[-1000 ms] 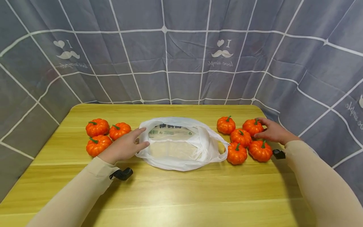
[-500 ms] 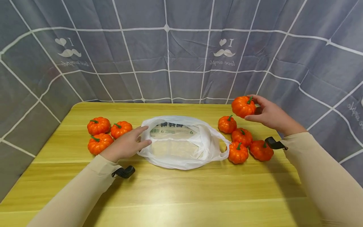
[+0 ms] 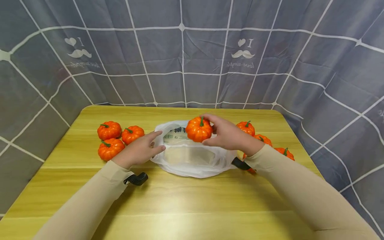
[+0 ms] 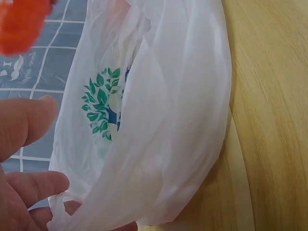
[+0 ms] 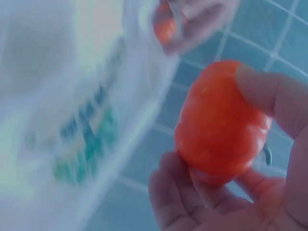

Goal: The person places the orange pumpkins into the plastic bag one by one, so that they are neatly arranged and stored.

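Observation:
A white plastic bag (image 3: 189, 168) sits at mid-table with its mouth spread open. My right hand (image 3: 229, 133) holds a small orange pumpkin (image 3: 198, 130) with a green stem above the bag's mouth. In the right wrist view, thumb and fingers grip the pumpkin (image 5: 221, 125) from opposite sides. My left hand (image 3: 141, 150) is at the bag's left rim, thumb and index finger apart. The left wrist view shows its fingers (image 4: 41, 185) touching the edge of the bag (image 4: 187, 96), some passing behind the plastic. A green tree print shows on the bag.
Several small pumpkins lie on the wooden table (image 3: 180, 206): three left of the bag, including one pumpkin (image 3: 109, 130), and others at the right, including one pumpkin (image 3: 246, 127), partly hidden by my right arm. A grey gridded curtain (image 3: 162, 60) surrounds the table.
My right hand has lifted one pumpkin from the right-hand group and carried it left to above the bag. The left hand has stayed at the bag's rim.

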Motion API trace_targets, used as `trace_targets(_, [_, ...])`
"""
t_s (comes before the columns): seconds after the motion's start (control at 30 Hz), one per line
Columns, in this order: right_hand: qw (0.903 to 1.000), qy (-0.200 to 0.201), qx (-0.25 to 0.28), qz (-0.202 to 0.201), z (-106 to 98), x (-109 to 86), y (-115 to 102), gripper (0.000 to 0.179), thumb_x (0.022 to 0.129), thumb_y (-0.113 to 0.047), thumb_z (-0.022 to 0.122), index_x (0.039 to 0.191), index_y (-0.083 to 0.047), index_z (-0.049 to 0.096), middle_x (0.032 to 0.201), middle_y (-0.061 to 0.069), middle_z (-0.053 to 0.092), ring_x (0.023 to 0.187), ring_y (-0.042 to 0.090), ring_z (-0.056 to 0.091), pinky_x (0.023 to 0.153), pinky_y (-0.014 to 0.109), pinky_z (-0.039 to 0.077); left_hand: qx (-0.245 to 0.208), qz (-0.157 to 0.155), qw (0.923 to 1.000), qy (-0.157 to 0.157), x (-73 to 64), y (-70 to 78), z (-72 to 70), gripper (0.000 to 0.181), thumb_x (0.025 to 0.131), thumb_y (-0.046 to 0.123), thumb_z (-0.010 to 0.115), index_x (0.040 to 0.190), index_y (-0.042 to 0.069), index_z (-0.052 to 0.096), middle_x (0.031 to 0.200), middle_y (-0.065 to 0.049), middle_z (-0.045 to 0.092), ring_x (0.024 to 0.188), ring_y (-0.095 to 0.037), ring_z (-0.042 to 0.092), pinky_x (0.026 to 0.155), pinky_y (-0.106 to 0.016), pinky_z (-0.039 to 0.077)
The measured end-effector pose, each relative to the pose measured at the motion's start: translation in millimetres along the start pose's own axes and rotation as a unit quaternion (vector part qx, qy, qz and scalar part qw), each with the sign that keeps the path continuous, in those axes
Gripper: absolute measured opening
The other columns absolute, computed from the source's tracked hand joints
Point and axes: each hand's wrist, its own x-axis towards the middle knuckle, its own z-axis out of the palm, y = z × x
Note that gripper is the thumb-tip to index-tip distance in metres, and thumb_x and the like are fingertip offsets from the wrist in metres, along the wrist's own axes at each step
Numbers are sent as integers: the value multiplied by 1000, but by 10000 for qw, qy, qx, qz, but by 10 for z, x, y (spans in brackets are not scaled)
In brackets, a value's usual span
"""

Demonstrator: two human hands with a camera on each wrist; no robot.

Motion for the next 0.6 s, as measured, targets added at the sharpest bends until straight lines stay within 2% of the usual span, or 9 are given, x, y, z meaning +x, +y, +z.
trace_targets(0.13, [9995,-83,-184,244,334,262,-20,87,86,-16,85,160,-12,40,153,11,54,131,30,60,110,48,53,71,-17,10000,31,2,-5,2,75,105,42,60,165,6,32,165,-24,41,133,-45,62,114,-60,47])
trace_targets(0.27, [9987,-114,-352,345,562,471,26,88,86,-17,85,160,-9,39,156,12,53,139,30,55,117,46,48,29,-24,10000,1,-2,-10,4,77,105,45,60,165,7,32,164,-24,42,133,-45,62,112,-60,49])
trace_targets(0.4, [9986,-104,-405,315,693,625,68,89,85,-18,86,161,-9,39,157,13,53,141,30,54,121,45,43,-74,-22,10000,-50,-16,-14,1,78,105,47,60,165,7,32,166,-23,40,134,-46,61,111,-59,50])
trace_targets(0.6, [9984,-73,-361,438,781,759,111,91,86,-18,87,162,-9,37,157,14,52,143,31,52,124,45,40,-103,-24,9999,-82,-32,-36,6,78,105,50,59,165,9,33,166,-22,40,134,-45,61,110,-58,51])
